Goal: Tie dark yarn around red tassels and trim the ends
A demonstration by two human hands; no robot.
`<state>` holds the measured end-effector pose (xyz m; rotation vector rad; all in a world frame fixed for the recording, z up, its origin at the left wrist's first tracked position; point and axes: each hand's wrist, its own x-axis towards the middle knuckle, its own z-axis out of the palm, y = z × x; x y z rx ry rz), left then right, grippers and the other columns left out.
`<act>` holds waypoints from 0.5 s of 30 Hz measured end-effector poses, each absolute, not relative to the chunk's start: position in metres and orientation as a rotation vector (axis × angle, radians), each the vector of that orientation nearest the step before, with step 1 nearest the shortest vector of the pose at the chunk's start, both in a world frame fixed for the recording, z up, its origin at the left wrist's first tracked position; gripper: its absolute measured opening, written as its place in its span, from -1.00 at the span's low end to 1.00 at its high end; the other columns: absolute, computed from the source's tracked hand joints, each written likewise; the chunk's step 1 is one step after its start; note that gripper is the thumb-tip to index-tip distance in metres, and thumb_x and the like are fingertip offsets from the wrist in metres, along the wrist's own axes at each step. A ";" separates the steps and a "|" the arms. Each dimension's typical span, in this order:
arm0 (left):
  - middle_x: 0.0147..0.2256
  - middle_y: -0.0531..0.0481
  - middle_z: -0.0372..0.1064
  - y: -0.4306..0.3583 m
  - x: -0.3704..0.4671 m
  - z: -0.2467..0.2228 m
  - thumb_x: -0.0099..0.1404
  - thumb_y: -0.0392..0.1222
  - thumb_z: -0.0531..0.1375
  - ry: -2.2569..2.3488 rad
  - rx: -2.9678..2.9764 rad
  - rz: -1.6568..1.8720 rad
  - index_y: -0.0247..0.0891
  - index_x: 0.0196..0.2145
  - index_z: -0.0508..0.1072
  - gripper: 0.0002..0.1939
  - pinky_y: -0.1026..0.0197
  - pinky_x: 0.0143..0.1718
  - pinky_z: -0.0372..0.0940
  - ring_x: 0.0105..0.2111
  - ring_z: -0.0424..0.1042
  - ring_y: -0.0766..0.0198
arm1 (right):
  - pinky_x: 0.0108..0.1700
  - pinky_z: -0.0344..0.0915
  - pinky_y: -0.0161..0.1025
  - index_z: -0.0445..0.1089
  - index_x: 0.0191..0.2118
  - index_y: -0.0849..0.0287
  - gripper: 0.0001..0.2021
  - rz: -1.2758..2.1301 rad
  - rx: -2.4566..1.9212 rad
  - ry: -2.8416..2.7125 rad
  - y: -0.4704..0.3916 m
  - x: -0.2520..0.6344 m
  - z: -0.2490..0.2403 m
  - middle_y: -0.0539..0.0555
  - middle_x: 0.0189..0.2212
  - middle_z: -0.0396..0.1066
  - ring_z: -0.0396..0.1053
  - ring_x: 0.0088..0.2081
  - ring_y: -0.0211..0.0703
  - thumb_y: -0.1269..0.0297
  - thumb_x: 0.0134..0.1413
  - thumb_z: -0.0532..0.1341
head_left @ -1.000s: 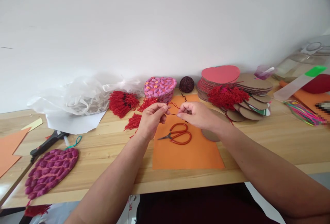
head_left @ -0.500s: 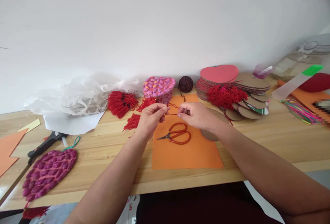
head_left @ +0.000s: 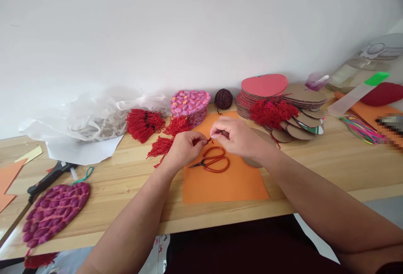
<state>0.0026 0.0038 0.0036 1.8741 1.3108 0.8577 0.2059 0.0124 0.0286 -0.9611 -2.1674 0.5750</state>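
Between my two hands runs a short stretch of dark red yarn [head_left: 210, 140], held just above an orange sheet [head_left: 226, 188]. My left hand [head_left: 189, 148] pinches one side of it between thumb and forefinger. My right hand [head_left: 231, 136] grips the other side, fingers curled in. Most of the yarn is hidden by the fingers. Scissors [head_left: 213, 160] with orange-red handles lie on the sheet just below my hands, blades pointing left. Behind my hands rests a dark yarn ball [head_left: 223, 98]. Red tassels [head_left: 161, 146] lie beside my left hand.
A pile of heart-shaped pieces [head_left: 264, 85] and cardboard discs [head_left: 305, 97] stands back right, with red tassels [head_left: 272, 112]. Pink decorated hearts [head_left: 190, 102] are stacked behind. Left are a plastic bag [head_left: 91, 114], a glue gun [head_left: 52, 177] and a purple heart [head_left: 56, 213].
My hands have drawn closer together, and the yarn loop stretched between them has shrunk to a short piece at the fingertips. The view has shifted slightly.
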 end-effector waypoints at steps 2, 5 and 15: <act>-0.51 0.00 0.46 0.002 0.003 0.006 0.15 -0.20 0.28 1.157 1.688 0.794 -0.26 -0.46 0.60 -0.89 0.28 -0.43 0.16 -0.50 0.31 0.32 | -0.34 0.19 -0.27 0.43 -0.43 0.18 -0.88 0.670 -0.965 -2.066 0.017 0.205 0.025 0.02 -0.43 0.39 0.29 -0.41 -0.26 0.47 0.06 0.19; -0.54 -0.01 0.42 0.001 0.004 0.008 0.05 -0.16 0.38 0.948 1.292 0.787 -0.30 -0.48 0.59 -0.86 0.31 -0.47 0.16 -0.54 0.28 0.38 | -0.34 0.26 -0.26 0.44 -0.42 0.18 -0.94 0.976 -0.963 -1.854 0.023 0.202 0.018 0.02 -0.46 0.42 0.33 -0.41 -0.24 0.35 0.04 0.26; -0.58 0.03 0.34 0.003 0.015 0.007 -0.06 -0.20 0.44 0.795 0.754 1.047 -0.40 -0.48 0.56 -0.77 0.41 -0.56 0.14 -0.62 0.24 0.51 | -0.62 0.18 -0.36 0.45 -0.28 0.15 -0.82 1.330 -0.907 -1.402 0.013 0.182 0.001 -0.06 -0.47 0.43 0.20 -0.64 -0.40 0.22 -0.03 0.34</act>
